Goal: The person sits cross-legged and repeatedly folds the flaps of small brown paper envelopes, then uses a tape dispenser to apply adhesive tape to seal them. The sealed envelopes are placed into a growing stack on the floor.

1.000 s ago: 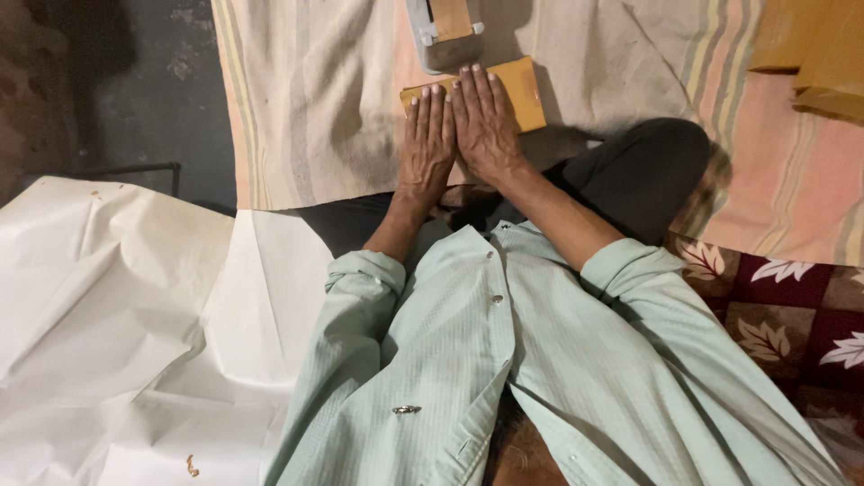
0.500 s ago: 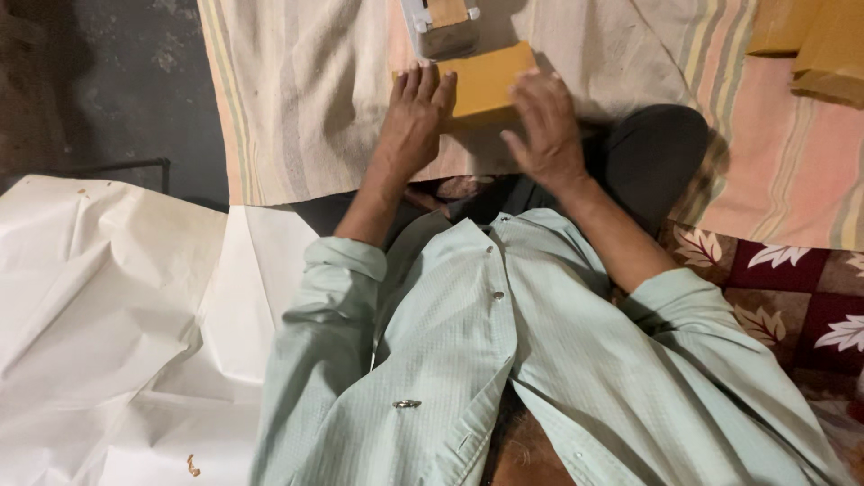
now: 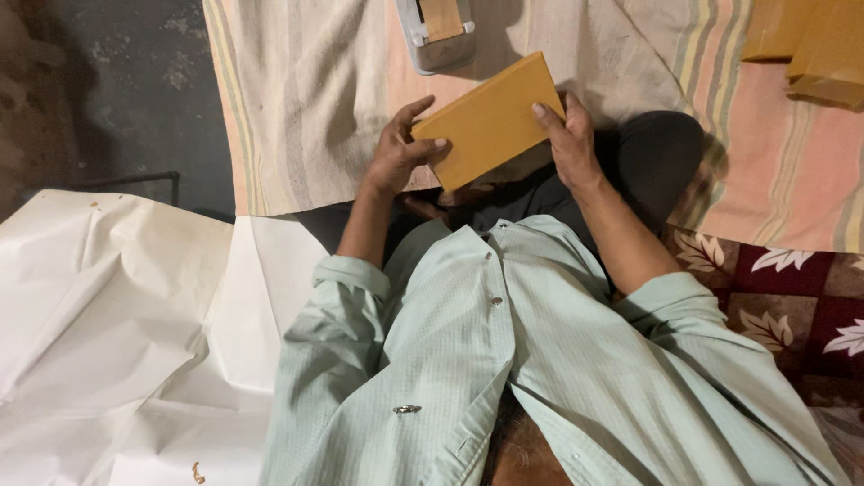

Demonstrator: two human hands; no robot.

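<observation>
While I watch through the head camera, the biggest thing I see is the crumpled white paper sheet (image 3: pixel 117 333) spread low on the left, next the striped cloth (image 3: pixel 315 99) laid over the floor ahead, and a floral mat (image 3: pixel 774 297) at the right. I see a pale green shirt (image 3: pixel 468 360) with rolled sleeves filling the lower middle. Beyond the knees, a grey tape dispenser (image 3: pixel 438 31) lies on the cloth, and a stack of tan packets (image 3: pixel 810 40) sits at the upper right corner. The yellow-brown envelope (image 3: pixel 490 119) is flat, rectangular, smooth and unmarked, tilted with its right end higher, held just above the lap. My left hand (image 3: pixel 400 148) grips its left edge, thumb on top, fingers curled. My right hand (image 3: pixel 567 135) clasps its right edge, fingers wrapped over the corner.
</observation>
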